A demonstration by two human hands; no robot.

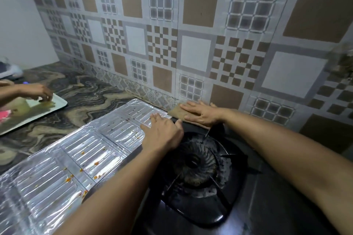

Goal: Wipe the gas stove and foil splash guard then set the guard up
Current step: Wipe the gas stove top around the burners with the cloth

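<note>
Presently the right hand (200, 114) is pressing a brown cloth (176, 111) flat-palmed on the stove's (267, 206) rear edge; the left hand (162, 133), fingers spread, is bracing the flattened, food-spattered foil guard (76, 158), gripping nothing. Thin foil risks creasing or sliding.

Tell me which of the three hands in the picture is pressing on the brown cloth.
The right hand, lying flat on the brown cloth at the stove's back edge by the wall. The left hand rests on the foil splash guard; another person's hand reaches over the tray.
</note>
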